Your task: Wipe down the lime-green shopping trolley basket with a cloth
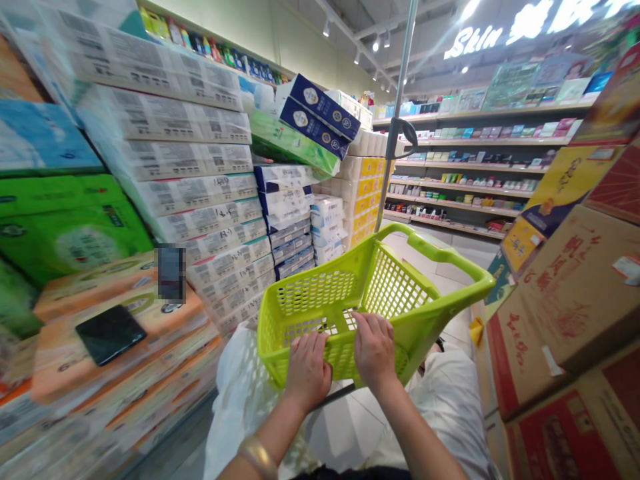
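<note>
The left hand (307,370) and right hand (375,350) grip the near edge of the tilted lime-green plastic basket (320,293). It may swing and knock the white stacked packs (200,200) at the left.

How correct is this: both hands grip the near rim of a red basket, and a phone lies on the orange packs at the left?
Not quite: the basket is lime green, not red, as the head view shows. The left hand and right hand do grip its near rim, and the phone lies on the orange packs at the left.
</note>
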Available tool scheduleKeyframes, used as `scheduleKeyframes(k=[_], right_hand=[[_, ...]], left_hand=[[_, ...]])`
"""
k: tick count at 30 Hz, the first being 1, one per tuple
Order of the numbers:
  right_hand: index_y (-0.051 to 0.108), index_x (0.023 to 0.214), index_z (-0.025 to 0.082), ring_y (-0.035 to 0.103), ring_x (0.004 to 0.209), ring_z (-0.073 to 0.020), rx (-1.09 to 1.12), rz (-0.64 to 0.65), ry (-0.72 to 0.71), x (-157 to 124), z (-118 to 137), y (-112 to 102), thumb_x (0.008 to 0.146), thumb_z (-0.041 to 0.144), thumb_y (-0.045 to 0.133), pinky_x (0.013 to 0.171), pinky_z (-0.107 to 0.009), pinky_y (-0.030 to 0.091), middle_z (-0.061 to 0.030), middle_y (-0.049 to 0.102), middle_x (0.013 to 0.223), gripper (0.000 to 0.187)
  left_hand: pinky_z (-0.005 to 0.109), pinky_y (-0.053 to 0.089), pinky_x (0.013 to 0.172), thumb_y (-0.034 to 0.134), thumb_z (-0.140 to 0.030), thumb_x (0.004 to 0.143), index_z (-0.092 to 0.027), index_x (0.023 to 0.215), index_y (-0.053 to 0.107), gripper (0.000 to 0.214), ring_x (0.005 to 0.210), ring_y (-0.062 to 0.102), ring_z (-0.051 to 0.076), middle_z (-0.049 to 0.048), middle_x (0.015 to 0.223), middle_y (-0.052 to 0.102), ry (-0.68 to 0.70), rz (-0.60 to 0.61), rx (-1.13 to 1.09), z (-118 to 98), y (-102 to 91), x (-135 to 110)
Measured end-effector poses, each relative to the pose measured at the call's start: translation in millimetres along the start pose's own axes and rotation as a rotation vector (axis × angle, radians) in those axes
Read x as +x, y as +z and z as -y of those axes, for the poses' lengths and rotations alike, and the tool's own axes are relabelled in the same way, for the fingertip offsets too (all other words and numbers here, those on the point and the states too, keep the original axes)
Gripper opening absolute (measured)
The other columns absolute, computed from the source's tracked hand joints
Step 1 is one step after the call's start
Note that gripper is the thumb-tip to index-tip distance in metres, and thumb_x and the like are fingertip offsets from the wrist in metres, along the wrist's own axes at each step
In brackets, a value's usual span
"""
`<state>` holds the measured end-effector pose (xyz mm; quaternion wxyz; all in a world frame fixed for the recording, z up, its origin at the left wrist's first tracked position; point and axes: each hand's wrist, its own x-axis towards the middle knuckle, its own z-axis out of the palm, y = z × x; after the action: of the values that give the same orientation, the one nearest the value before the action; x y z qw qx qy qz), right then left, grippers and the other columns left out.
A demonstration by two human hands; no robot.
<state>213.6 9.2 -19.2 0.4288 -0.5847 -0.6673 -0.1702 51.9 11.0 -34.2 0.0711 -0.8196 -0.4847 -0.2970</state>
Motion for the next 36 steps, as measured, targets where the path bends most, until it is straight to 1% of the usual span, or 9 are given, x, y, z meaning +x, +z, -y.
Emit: scheduleKeyframes(k=[2,5,9,11,18,22,27,31,36], right_hand=[[0.064,0.112,0.019,0.051,0.099,-0.0229,-0.041,-0.028,0.046,5,-8,-5,0.089,0.013,0.044,0.093,-0.037,0.034,-0.0074,0.064,0.099,0.031],[0.064,0.11,0.019,0.05,0.099,-0.0231,-0.024,-0.028,0.065,3,3,1,0.089,0.012,0.043,0.094,-0.037,0.033,-0.0075,0.064,0.098,0.03],[0.064,0.108,0.021,0.052,0.096,-0.0209,0.11,0.053,-0.064,-8,35,17,0.088,0.012,0.046,0.094,-0.035,0.034,-0.0058,0.065,0.097,0.029],[0.064,0.109,0.022,0.052,0.096,-0.0201,0.129,0.08,-0.09,-10,38,19,0.088,0.013,0.047,0.094,-0.034,0.035,-0.0054,0.065,0.097,0.029],[0.062,0.114,0.019,0.051,0.1,-0.0224,0.01,-0.011,0.017,2,-5,-3,0.091,0.013,0.042,0.094,-0.036,0.033,-0.007,0.065,0.1,0.032],[0.063,0.111,0.019,0.05,0.101,-0.0233,0.03,-0.009,0.056,1,5,-1,0.091,0.013,0.041,0.096,-0.037,0.032,-0.0072,0.064,0.099,0.031],[0.064,0.109,0.021,0.051,0.096,-0.0203,0.141,0.074,-0.061,-7,27,11,0.088,0.012,0.045,0.092,-0.035,0.035,-0.0053,0.064,0.095,0.029],[0.063,0.112,0.02,0.052,0.097,-0.0203,0.118,0.093,-0.1,-3,10,4,0.089,0.012,0.045,0.091,-0.034,0.035,-0.0055,0.065,0.097,0.031],[0.064,0.111,0.02,0.052,0.097,-0.022,0.039,0.023,-0.01,3,-6,-3,0.088,0.011,0.044,0.092,-0.036,0.034,-0.0062,0.065,0.098,0.031]], left_hand=[[0.04,0.038,0.091,0.048,-0.01,0.067,-0.017,0.11,0.053,0.044,0.095,0.052,0.025,0.0081,0.1,0.061,-0.005,-0.004,0.003,-1,0.4,1],[0.041,0.038,0.09,0.049,-0.012,0.068,-0.017,0.109,0.053,0.042,0.094,0.052,0.025,0.0087,0.099,0.06,0.006,-0.008,-0.001,-3,2.5,2],[0.04,0.04,0.085,0.048,-0.016,0.074,-0.016,0.105,0.054,0.031,0.087,0.053,0.024,0.0085,0.092,0.06,-0.013,-0.013,-0.013,-3,5.6,4],[0.04,0.04,0.085,0.047,-0.016,0.075,-0.016,0.104,0.054,0.03,0.086,0.053,0.024,0.0088,0.091,0.06,-0.01,-0.013,-0.018,-2,6.0,4],[0.042,0.038,0.09,0.048,-0.01,0.067,-0.016,0.11,0.052,0.043,0.094,0.051,0.026,0.0088,0.098,0.06,0.013,-0.012,-0.004,-2,3.9,2],[0.041,0.038,0.088,0.049,-0.011,0.067,-0.016,0.108,0.053,0.042,0.092,0.051,0.026,0.0087,0.097,0.06,0.014,-0.02,-0.003,-3,4.0,4],[0.041,0.04,0.086,0.048,-0.013,0.065,-0.016,0.106,0.054,0.041,0.089,0.052,0.025,0.0088,0.094,0.06,0.031,-0.037,0.007,2,4.7,1],[0.041,0.039,0.088,0.047,-0.012,0.066,-0.017,0.107,0.053,0.043,0.091,0.052,0.025,0.0088,0.096,0.06,0.035,-0.038,0.013,3,3.7,0],[0.041,0.038,0.088,0.048,-0.011,0.067,-0.017,0.107,0.053,0.041,0.091,0.051,0.026,0.0085,0.095,0.06,-0.001,-0.018,0.0,-3,3.9,4]])
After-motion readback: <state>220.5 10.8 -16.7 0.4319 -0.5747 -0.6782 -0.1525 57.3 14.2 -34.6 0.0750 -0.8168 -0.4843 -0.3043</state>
